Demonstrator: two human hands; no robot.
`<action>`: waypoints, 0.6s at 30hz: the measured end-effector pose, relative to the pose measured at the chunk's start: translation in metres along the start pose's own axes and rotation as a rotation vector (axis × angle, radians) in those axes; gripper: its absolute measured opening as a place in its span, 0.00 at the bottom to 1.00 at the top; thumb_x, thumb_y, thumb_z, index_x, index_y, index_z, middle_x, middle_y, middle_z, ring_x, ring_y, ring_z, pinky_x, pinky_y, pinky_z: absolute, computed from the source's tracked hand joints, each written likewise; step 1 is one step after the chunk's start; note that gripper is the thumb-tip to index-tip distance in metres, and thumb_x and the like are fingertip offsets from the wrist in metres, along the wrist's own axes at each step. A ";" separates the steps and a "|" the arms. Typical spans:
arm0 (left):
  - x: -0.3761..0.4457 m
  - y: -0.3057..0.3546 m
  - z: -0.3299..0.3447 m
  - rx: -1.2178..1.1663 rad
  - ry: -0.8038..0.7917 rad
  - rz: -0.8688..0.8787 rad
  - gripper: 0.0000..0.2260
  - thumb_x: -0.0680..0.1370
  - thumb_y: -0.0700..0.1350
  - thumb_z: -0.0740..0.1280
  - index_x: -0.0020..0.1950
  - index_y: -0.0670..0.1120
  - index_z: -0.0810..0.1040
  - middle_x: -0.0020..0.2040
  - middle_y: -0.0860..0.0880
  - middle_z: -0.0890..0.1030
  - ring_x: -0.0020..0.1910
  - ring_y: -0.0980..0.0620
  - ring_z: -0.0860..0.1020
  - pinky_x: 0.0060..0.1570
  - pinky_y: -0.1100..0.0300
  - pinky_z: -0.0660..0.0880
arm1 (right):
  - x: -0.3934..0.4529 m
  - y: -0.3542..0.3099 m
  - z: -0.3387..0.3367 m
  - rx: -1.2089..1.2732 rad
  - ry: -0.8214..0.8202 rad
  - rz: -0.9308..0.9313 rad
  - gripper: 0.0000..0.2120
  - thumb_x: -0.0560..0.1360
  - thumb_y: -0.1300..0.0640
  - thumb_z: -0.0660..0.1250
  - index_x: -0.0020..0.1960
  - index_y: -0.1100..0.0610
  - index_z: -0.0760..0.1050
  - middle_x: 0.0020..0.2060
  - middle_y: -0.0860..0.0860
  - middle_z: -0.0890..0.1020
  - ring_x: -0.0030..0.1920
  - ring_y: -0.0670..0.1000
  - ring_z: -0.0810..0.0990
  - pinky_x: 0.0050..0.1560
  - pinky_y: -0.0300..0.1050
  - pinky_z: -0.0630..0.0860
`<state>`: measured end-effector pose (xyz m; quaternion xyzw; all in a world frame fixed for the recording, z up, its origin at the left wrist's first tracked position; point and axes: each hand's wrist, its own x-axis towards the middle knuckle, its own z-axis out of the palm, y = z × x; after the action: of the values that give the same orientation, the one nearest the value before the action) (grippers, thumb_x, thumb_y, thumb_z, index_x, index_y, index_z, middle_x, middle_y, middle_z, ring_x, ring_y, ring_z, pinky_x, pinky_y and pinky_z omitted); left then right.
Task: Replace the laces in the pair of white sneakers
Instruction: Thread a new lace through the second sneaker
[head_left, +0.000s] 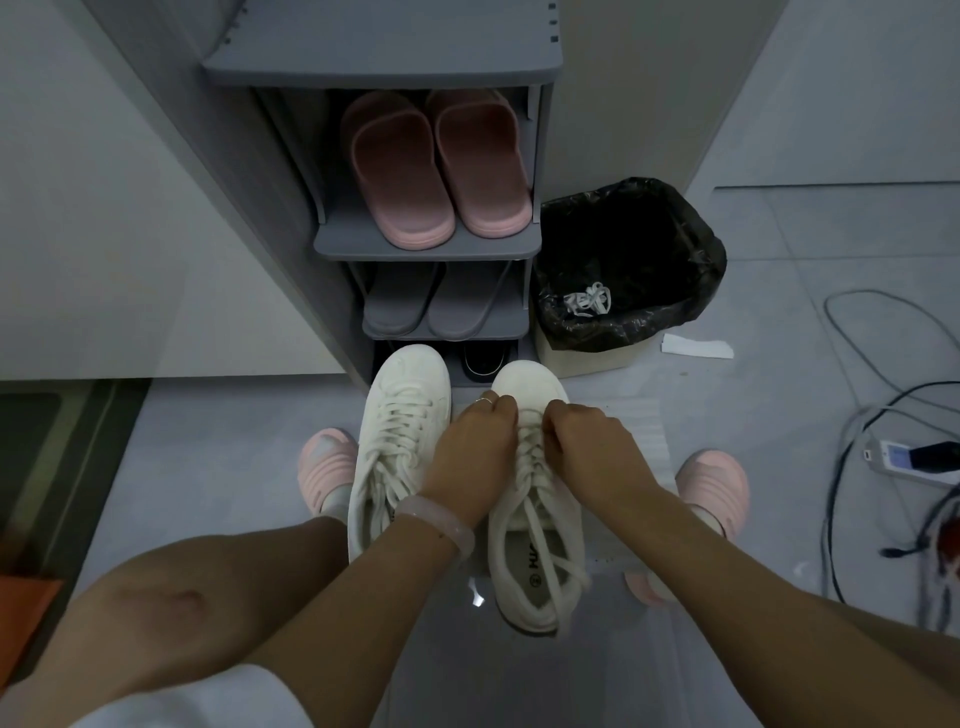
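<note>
Grey floor before the shoe rack (426, 244) carries both sneakers; left hand (475, 447) and right hand (589, 452) pinch the right sneaker's (535, 519) lace (530, 447), likely snugging crossings.

Both forearms are reaching forward and down; the left hand (475, 444) and right hand (592, 447) are curling their fingers, knuckles nearly touching.

Matt white cloth sneakers (400, 415) w/ woven laces (535, 457); glossy tile floor (218, 467), crinkly plastic bin liner (623, 249).
</note>
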<state>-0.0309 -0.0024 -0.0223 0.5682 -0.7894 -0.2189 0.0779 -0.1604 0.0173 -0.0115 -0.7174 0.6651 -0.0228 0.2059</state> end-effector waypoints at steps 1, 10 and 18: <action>0.001 0.001 -0.001 -0.007 0.002 -0.006 0.06 0.79 0.39 0.56 0.52 0.39 0.71 0.53 0.43 0.75 0.50 0.46 0.74 0.40 0.63 0.63 | 0.000 0.000 0.000 0.006 -0.001 -0.001 0.06 0.78 0.62 0.55 0.51 0.60 0.69 0.46 0.56 0.77 0.44 0.56 0.77 0.39 0.44 0.68; 0.001 0.005 -0.005 -0.060 -0.042 -0.066 0.06 0.80 0.39 0.55 0.54 0.38 0.68 0.51 0.41 0.76 0.49 0.42 0.76 0.44 0.56 0.69 | 0.002 0.002 0.001 0.025 -0.017 -0.019 0.05 0.78 0.60 0.56 0.53 0.60 0.65 0.46 0.56 0.78 0.43 0.57 0.78 0.38 0.44 0.67; 0.009 0.003 -0.007 -0.199 -0.026 -0.028 0.09 0.79 0.43 0.59 0.54 0.45 0.78 0.49 0.45 0.75 0.50 0.46 0.75 0.50 0.51 0.72 | 0.001 0.012 -0.001 0.345 0.036 0.116 0.05 0.76 0.60 0.60 0.50 0.56 0.65 0.31 0.48 0.72 0.32 0.48 0.71 0.29 0.40 0.61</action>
<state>-0.0339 -0.0122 -0.0158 0.5657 -0.7567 -0.3046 0.1207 -0.1718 0.0156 -0.0153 -0.6312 0.6952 -0.1375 0.3152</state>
